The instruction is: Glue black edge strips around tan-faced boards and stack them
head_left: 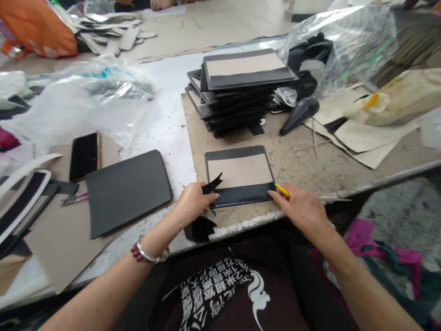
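A rectangular panel (240, 171), tan in the middle with black folded edges, lies on a brown cardboard mat (296, 161) at the table's near edge. My left hand (193, 201) is closed at the panel's lower left corner, pinching a strip of black material (211, 185) that sticks up. At the lower right corner my right hand (299, 209) is closed round a thin yellow tool (282, 190), whose tip touches the black bottom edge. A black scrap (200, 228) hangs over the table edge under my left hand.
A stack of like panels (237, 92) stands behind the mat. A black foam sheet (128, 191) lies to the left, with plastic bags (79, 101) beyond. A black cone-shaped tool (299, 115) and paper offcuts (365, 138) lie at right.
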Available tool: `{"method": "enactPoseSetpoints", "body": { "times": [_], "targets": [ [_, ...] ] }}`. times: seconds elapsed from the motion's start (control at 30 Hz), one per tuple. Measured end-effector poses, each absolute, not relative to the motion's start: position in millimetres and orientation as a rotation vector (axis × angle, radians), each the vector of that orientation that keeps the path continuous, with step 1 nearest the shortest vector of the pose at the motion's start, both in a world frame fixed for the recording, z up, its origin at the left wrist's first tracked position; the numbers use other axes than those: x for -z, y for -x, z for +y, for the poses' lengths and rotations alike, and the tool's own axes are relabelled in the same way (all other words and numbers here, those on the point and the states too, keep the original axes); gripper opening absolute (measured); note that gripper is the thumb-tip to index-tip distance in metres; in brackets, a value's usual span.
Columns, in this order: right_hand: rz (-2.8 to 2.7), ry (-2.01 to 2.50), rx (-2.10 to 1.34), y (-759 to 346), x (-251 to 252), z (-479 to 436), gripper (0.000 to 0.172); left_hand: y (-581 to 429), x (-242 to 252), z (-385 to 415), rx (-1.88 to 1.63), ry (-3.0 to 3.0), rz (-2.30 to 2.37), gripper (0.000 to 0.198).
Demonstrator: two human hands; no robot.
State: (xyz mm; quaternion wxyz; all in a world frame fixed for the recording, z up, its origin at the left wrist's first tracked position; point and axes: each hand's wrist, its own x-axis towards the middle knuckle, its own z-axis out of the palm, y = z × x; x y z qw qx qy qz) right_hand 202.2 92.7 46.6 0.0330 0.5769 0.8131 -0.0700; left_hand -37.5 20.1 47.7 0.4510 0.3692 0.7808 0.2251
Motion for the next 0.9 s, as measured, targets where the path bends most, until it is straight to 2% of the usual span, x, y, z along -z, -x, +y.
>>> {"method": "enactPoseSetpoints", "body": {
  "times": [0.4, 0.67, 0.9],
  "targets": [
    [2.501, -1.783, 0.307, -202, -53, 94, 0.023, 31, -51, 21, -0.517, -0.895, 1.968, 0.009],
    [2.498, -1.763, 0.319, -203, -51, 96, 0.026, 36, -40, 19, -0.534, -0.947, 1.998, 0.012],
    [2.477, -1.755, 0.316, -202, -51, 96, 0.025, 30, -51, 20, -0.549, -0.901, 1.981, 0.009]
  ]
}}
